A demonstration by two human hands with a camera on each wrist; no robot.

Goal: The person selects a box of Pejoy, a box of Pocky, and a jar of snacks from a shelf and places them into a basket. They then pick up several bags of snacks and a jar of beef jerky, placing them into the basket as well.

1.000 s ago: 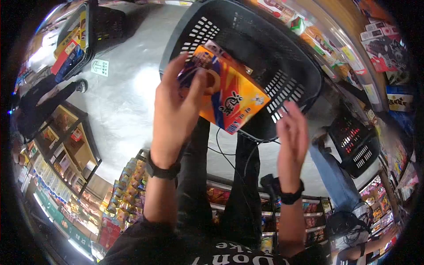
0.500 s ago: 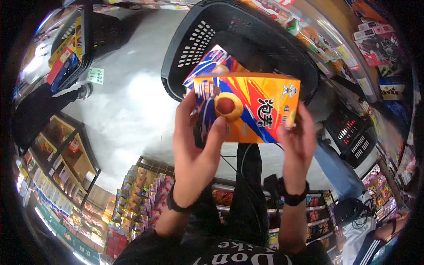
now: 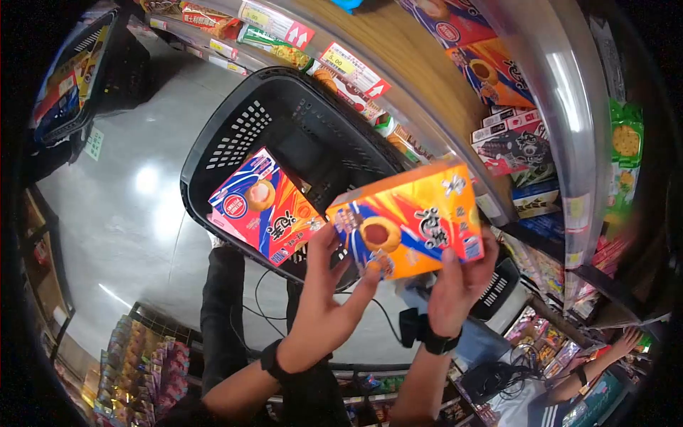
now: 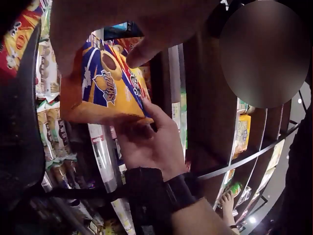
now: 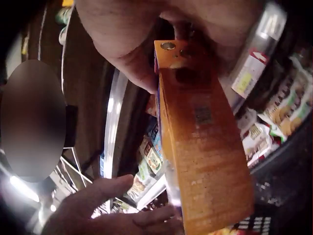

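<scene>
Between my two hands is an orange snack box (image 3: pixel 409 228) with blue and red stripes and a picture of a filled puff. My left hand (image 3: pixel 331 313) grips its left end, thumb across the printed front. At the opposite end my right hand (image 3: pixel 459 292) holds the lower right corner, thumb on the front. The right wrist view shows the plain orange side of the box (image 5: pixel 205 142), with the left hand (image 5: pixel 110 210) beyond it. Beneath and left of it, a pink-and-blue snack box (image 3: pixel 263 203) lies in the black shopping basket (image 3: pixel 196 167).
A shelf with a clear front rail (image 3: pixel 569 92) curves along the right, holding a similar orange box (image 3: pixel 491 67). Packaged snacks (image 3: pixel 341 89) line the lower shelf behind the basket. Another basket (image 3: pixel 89 85) stands at the far left. A person (image 3: pixel 526 391) reaches toward a shelf at lower right.
My right hand, apart from the orange box at first, has come to its right end. The head view has swung toward the shelf, and the pink-and-blue box shows fully in the basket.
</scene>
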